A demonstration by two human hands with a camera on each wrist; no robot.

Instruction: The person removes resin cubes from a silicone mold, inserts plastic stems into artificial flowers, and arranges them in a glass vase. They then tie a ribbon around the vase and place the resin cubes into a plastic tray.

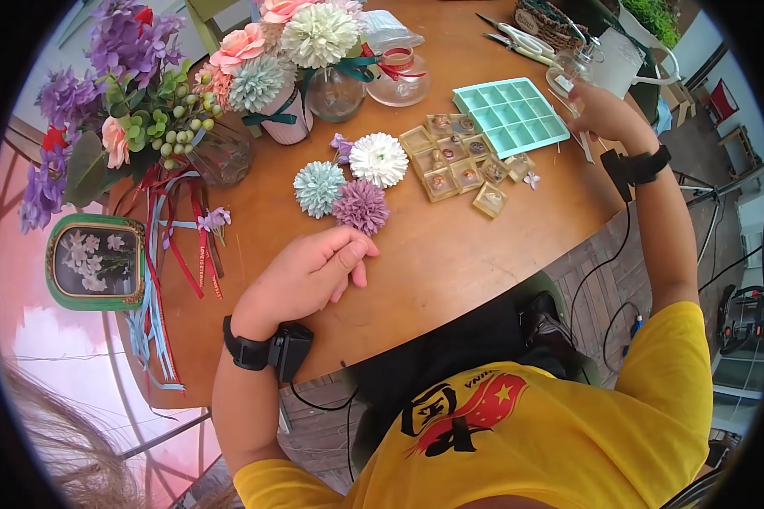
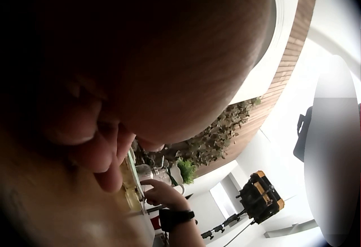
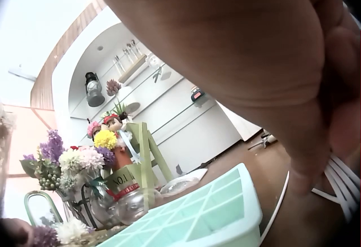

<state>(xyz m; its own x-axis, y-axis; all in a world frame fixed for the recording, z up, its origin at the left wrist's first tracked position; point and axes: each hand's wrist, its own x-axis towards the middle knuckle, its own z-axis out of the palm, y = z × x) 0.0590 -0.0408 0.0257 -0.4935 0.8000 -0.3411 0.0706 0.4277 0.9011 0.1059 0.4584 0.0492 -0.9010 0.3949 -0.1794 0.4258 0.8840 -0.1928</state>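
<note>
My left hand point(image 1: 310, 271) rests on the wooden table with loosely curled fingers and nothing in it. Just beyond its fingertips lie three artificial flower heads: purple point(image 1: 362, 206), pale blue point(image 1: 319, 188) and white point(image 1: 379, 160). At the table's far right, my right hand point(image 1: 611, 114) reaches down with bent fingers. Thin white strips point(image 3: 341, 185) fan out right at its fingertips; I cannot tell whether it grips them. Left of that hand is a mint-green compartment tray point(image 1: 511, 117). Several clear yellowish blocks point(image 1: 441, 182) with small things inside lie beside the tray.
Vases of artificial flowers point(image 1: 335, 89) line the table's far left side. Ribbons point(image 1: 155, 280) hang over its left edge near a green-framed flower picture point(image 1: 96, 261). White-handled scissors point(image 1: 526, 42) and a glass jar point(image 1: 581, 58) stand behind the tray.
</note>
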